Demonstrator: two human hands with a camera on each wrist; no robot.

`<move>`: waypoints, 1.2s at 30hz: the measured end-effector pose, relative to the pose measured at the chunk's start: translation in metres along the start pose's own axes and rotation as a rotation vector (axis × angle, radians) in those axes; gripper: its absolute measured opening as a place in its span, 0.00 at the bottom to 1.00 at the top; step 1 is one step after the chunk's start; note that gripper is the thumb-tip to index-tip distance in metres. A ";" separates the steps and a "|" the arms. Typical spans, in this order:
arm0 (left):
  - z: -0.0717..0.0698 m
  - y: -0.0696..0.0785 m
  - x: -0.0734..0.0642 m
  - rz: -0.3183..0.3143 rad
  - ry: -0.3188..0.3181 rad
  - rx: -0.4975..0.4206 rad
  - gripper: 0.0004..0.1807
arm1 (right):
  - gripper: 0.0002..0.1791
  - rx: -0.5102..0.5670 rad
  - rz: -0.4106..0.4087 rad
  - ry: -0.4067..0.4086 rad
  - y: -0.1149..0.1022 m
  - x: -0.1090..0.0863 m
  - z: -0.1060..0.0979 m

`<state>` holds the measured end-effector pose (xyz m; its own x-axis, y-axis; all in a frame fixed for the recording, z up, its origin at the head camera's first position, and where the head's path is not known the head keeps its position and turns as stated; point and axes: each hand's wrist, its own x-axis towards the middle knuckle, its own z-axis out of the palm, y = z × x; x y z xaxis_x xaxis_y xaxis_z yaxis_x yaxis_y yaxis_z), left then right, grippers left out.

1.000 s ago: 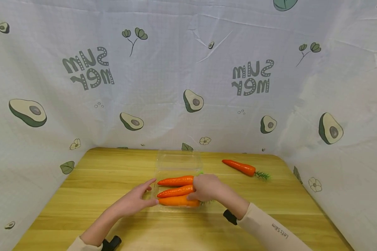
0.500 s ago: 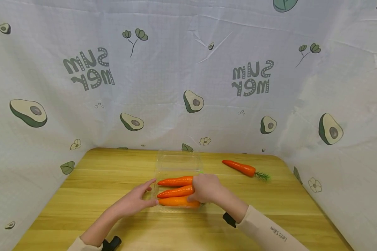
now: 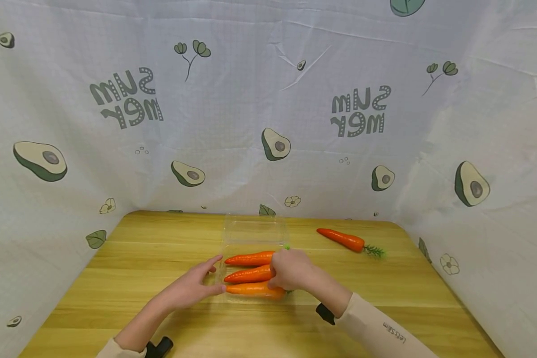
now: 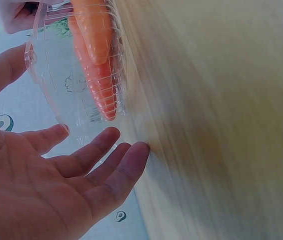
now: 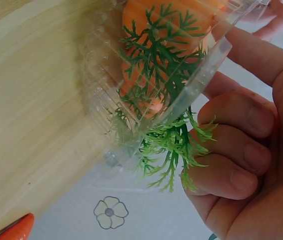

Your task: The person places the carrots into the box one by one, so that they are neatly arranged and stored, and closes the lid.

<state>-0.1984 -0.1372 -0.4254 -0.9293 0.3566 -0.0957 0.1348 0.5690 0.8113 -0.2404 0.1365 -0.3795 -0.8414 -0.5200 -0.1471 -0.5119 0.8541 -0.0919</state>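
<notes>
A clear plastic clamshell box (image 3: pixel 255 231), lid folded back, holds three carrots with green tops: one at the back (image 3: pixel 249 259), a middle carrot (image 3: pixel 248 274) and a lighter orange front carrot (image 3: pixel 250 289). My left hand (image 3: pixel 185 288) spans the box's left end, fingers extended. Its thumb and index fingertip touch the rim in the left wrist view. My right hand (image 3: pixel 293 271) reaches over the right end, with thumb and index finger at the front carrot inside the rim. In the right wrist view its other fingers are curled outside, beside the leafy greens (image 5: pixel 174 145).
Another red-orange carrot (image 3: pixel 342 239) with a green top lies on the wooden table (image 3: pixel 161 238) behind and right of the box. A white curtain (image 3: pixel 232 99) printed with avocados hangs around the table's back and sides.
My right hand has shifted slightly left over the box. The front carrot's greens, which stuck out at the right, now show less. My left hand stays in place.
</notes>
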 end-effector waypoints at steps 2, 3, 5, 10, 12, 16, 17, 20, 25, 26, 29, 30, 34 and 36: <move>0.000 0.000 0.000 -0.002 0.003 -0.002 0.47 | 0.24 0.004 -0.012 0.009 0.001 -0.001 0.000; 0.000 0.000 0.000 -0.002 0.004 -0.004 0.47 | 0.24 0.007 -0.017 0.013 0.001 -0.001 0.000; 0.000 0.000 0.001 0.001 0.002 -0.003 0.47 | 0.24 0.015 -0.029 0.021 0.002 -0.002 0.000; 0.000 0.000 0.001 0.008 -0.001 0.000 0.47 | 0.20 0.041 -0.044 0.033 0.003 -0.004 -0.001; 0.000 0.000 0.001 0.011 -0.002 -0.002 0.47 | 0.18 0.048 -0.044 0.036 0.004 -0.004 -0.001; 0.000 -0.001 0.001 0.016 0.000 -0.003 0.47 | 0.14 0.063 -0.041 0.045 0.006 -0.006 -0.002; 0.000 -0.001 0.001 0.014 0.001 -0.003 0.47 | 0.12 0.066 -0.042 0.050 0.006 -0.006 -0.002; 0.001 -0.002 0.001 0.012 0.002 0.002 0.47 | 0.09 0.078 -0.046 0.068 0.009 -0.008 -0.003; 0.001 -0.001 0.002 0.013 0.001 0.002 0.47 | 0.06 0.117 -0.048 0.103 0.014 -0.011 -0.005; 0.001 -0.001 0.002 0.012 0.002 0.001 0.47 | 0.06 0.124 -0.046 0.112 0.015 -0.012 -0.006; 0.001 -0.001 0.002 0.009 0.002 0.001 0.47 | 0.06 0.155 -0.040 0.143 0.019 -0.014 -0.006; 0.001 -0.001 0.002 0.007 0.002 0.000 0.47 | 0.06 0.167 -0.036 0.152 0.021 -0.014 -0.007; 0.001 -0.001 0.002 0.006 0.000 -0.006 0.47 | 0.05 0.217 -0.029 0.186 0.027 -0.017 -0.008; 0.001 0.000 0.000 0.006 0.000 -0.010 0.47 | 0.05 0.235 -0.020 0.198 0.030 -0.019 -0.010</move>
<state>-0.1985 -0.1363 -0.4263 -0.9285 0.3602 -0.0907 0.1369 0.5590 0.8178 -0.2419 0.1722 -0.3701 -0.8608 -0.5065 0.0496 -0.4939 0.8079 -0.3216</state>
